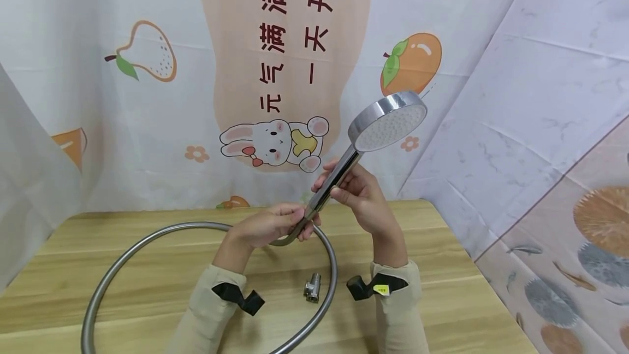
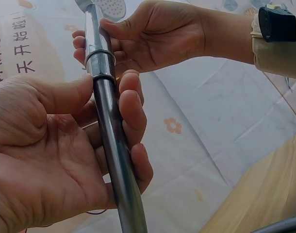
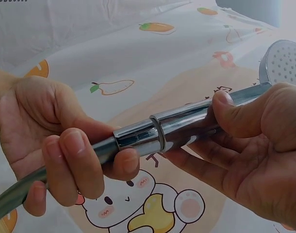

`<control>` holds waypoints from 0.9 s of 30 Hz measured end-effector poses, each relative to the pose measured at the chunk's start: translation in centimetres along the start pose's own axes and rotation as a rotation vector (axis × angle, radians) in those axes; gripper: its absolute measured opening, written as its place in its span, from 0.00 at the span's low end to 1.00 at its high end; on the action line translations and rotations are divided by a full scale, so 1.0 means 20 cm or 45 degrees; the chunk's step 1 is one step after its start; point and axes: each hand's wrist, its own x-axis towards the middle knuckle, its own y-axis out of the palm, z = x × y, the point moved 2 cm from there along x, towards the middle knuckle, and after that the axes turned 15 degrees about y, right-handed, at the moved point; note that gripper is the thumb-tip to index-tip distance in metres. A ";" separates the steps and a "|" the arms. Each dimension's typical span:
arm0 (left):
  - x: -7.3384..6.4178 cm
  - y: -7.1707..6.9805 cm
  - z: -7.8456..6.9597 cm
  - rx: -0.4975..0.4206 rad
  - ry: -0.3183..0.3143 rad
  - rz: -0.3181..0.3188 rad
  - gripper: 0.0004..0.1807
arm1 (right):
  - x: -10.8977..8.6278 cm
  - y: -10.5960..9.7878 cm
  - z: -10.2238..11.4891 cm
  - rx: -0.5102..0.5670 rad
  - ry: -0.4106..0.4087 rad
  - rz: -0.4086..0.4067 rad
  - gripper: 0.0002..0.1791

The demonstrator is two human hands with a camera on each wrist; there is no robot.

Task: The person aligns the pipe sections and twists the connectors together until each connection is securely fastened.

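A chrome shower head (image 1: 388, 122) with a round white nozzle face is held up at a slant above the table. My right hand (image 1: 361, 195) grips its handle (image 1: 339, 171), thumb on the near side. Lower down, my left hand (image 1: 272, 225) holds the end of a grey shower hose (image 1: 208, 225), its fingers curled round the hose and connector. In the right wrist view the chrome connector nut (image 3: 137, 137) sits against the handle's end, with a thin seam between them. The hose loops down across the table.
A small chrome valve fitting (image 1: 312, 288) lies on the wooden table (image 1: 432, 250) inside the hose loop. Printed cloth (image 1: 162, 141) hangs behind and at both sides. Each sleeve carries a black strap with a camera (image 1: 361, 288).
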 end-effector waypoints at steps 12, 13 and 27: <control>0.01 0.00 0.01 0.018 -0.025 -0.058 0.17 | 0.00 0.00 0.00 0.005 0.010 -0.010 0.16; 0.01 0.00 0.01 0.018 -0.032 -0.066 0.16 | 0.00 0.00 0.00 0.003 0.010 -0.008 0.16; 0.01 0.00 0.01 0.043 -0.074 -0.140 0.14 | 0.00 -0.01 0.00 0.000 0.014 -0.025 0.16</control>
